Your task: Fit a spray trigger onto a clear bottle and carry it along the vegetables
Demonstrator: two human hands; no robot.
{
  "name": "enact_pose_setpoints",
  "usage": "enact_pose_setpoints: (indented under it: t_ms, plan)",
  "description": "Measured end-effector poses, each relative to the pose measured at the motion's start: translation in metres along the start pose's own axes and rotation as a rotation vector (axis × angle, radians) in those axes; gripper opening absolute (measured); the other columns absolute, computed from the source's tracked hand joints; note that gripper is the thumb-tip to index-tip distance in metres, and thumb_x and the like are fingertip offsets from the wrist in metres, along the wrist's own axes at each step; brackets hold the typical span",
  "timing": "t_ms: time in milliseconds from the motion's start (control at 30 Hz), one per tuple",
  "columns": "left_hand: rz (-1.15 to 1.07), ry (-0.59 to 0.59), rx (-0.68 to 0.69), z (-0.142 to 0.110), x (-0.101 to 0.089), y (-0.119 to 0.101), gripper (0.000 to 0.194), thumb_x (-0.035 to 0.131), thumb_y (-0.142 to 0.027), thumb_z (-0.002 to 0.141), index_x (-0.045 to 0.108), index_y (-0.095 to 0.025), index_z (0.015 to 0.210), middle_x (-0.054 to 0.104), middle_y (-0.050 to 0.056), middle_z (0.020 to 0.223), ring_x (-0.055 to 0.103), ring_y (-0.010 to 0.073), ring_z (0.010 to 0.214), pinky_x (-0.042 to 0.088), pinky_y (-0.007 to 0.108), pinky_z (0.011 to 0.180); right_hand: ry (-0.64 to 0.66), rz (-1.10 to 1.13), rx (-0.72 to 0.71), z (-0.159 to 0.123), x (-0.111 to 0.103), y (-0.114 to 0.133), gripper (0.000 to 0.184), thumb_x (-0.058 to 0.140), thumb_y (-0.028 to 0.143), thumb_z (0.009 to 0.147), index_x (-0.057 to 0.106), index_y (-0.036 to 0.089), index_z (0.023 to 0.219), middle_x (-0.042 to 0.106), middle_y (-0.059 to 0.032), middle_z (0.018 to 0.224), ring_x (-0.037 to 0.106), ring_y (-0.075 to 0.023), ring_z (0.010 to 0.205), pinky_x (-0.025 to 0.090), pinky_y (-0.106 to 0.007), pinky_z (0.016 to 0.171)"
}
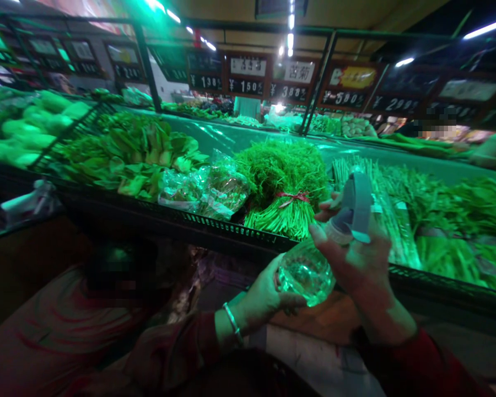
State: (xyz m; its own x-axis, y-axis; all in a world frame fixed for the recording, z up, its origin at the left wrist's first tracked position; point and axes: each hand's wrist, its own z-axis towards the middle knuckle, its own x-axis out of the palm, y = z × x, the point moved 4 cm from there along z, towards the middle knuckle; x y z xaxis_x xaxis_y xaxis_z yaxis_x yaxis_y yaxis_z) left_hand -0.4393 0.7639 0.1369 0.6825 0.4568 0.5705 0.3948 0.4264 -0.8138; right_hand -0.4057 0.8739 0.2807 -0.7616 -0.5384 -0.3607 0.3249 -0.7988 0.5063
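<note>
The black perforated rim (231, 231) of the vegetable display runs just ahead of the left hand (258, 295) and right hand (357, 262), with the spray bottle (306, 273) between them. Beyond the rim, a tied bundle of greens (283, 184) and a plastic bag of produce (204, 190) block the way forward. Green stalks (400, 220) crowd the right side. A narrow gap lies between the left hand and a person (53, 325) at lower left.

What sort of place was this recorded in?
Probably a vegetable stall in a market or supermarket: tied bunches of greens are heaped on a display counter, under a row of yuan price signs.
</note>
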Motion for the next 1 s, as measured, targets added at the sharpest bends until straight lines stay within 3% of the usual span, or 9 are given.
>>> enact_pose_setpoints:
  t_ms: [100, 233, 400, 500, 600, 700, 867, 1000]
  plan:
    - [-0.020, -0.021, 0.014, -0.001, -0.002, 0.007, 0.096, 0.093, -0.036, 0.053, 0.048, -0.024, 0.137, 0.064, 0.008, 0.116, 0.058, 0.0119, 0.079, 0.050, 0.026, 0.073, 0.016, -0.029, 0.006, -0.004, 0.000, -0.007, 0.039, 0.069, 0.043, 0.078, 0.063, 0.018, 0.107, 0.069, -0.0064, 0.097, 0.068, -0.0251, 0.079, 0.055, -0.043, 0.073]
    - [-0.033, -0.015, 0.012, 0.000, -0.001, 0.010, 0.088, 0.094, -0.034, 0.053, 0.053, -0.024, 0.130, 0.065, 0.005, 0.111, 0.058, 0.0106, 0.078, 0.050, 0.037, 0.094, 0.066, 0.048, 0.015, -0.005, 0.002, -0.013, 0.061, 0.075, 0.040, 0.077, 0.056, 0.018, 0.131, 0.067, -0.0087, 0.112, 0.068, -0.0262, 0.087, 0.058, -0.044, 0.077]
    - [-0.040, -0.008, 0.001, 0.000, -0.002, 0.008, 0.082, 0.093, -0.032, 0.055, 0.053, -0.023, 0.126, 0.066, 0.004, 0.104, 0.063, 0.0162, 0.086, 0.048, 0.042, 0.100, 0.036, 0.091, 0.091, -0.005, 0.004, -0.012, 0.059, 0.074, 0.038, 0.074, 0.058, 0.016, 0.127, 0.066, -0.0100, 0.108, 0.066, -0.0293, 0.094, 0.058, -0.049, 0.085]
    - [-0.060, -0.001, -0.028, 0.000, -0.003, 0.008, 0.085, 0.092, -0.029, 0.055, 0.051, -0.023, 0.129, 0.065, 0.006, 0.110, 0.064, 0.0203, 0.097, 0.047, 0.042, 0.101, 0.061, 0.099, 0.097, -0.006, 0.006, -0.010, 0.058, 0.073, 0.037, 0.076, 0.057, 0.017, 0.128, 0.063, -0.0124, 0.121, 0.065, -0.0305, 0.102, 0.057, -0.049, 0.088]
    - [-0.079, 0.013, -0.018, 0.000, -0.004, 0.008, 0.083, 0.092, -0.028, 0.056, 0.051, -0.024, 0.128, 0.063, 0.006, 0.118, 0.064, 0.0173, 0.095, 0.046, 0.041, 0.103, 0.063, 0.126, 0.084, -0.007, 0.006, -0.009, 0.057, 0.073, 0.034, 0.077, 0.055, 0.019, 0.129, 0.059, -0.0114, 0.130, 0.062, -0.0304, 0.112, 0.056, -0.047, 0.092]
    - [-0.066, 0.024, -0.032, 0.000, -0.005, 0.009, 0.080, 0.092, -0.028, 0.057, 0.053, -0.024, 0.127, 0.064, 0.006, 0.114, 0.064, 0.0174, 0.093, 0.047, 0.039, 0.099, 0.062, 0.098, 0.056, -0.008, 0.006, -0.008, 0.055, 0.072, 0.035, 0.079, 0.056, 0.018, 0.128, 0.061, -0.0104, 0.125, 0.063, -0.0295, 0.108, 0.056, -0.047, 0.089]
    - [-0.080, 0.013, -0.022, 0.001, -0.007, 0.010, 0.082, 0.091, -0.026, 0.057, 0.052, -0.022, 0.129, 0.064, 0.008, 0.122, 0.063, 0.0186, 0.101, 0.047, 0.034, 0.096, -0.002, -0.032, -0.007, -0.008, 0.002, -0.003, 0.033, 0.070, 0.041, 0.080, 0.063, 0.017, 0.102, 0.068, -0.0078, 0.100, 0.065, -0.0291, 0.099, 0.048, -0.051, 0.096]
    - [-0.103, 0.039, -0.052, 0.001, -0.004, 0.009, 0.083, 0.091, -0.018, 0.057, 0.052, -0.021, 0.131, 0.064, 0.007, 0.125, 0.061, 0.0175, 0.110, 0.045, 0.029, 0.098, 0.013, -0.026, 0.041, -0.009, 0.001, -0.008, 0.050, 0.071, 0.042, 0.079, 0.060, 0.016, 0.120, 0.067, -0.0086, 0.105, 0.066, -0.0281, 0.094, 0.053, -0.048, 0.085]
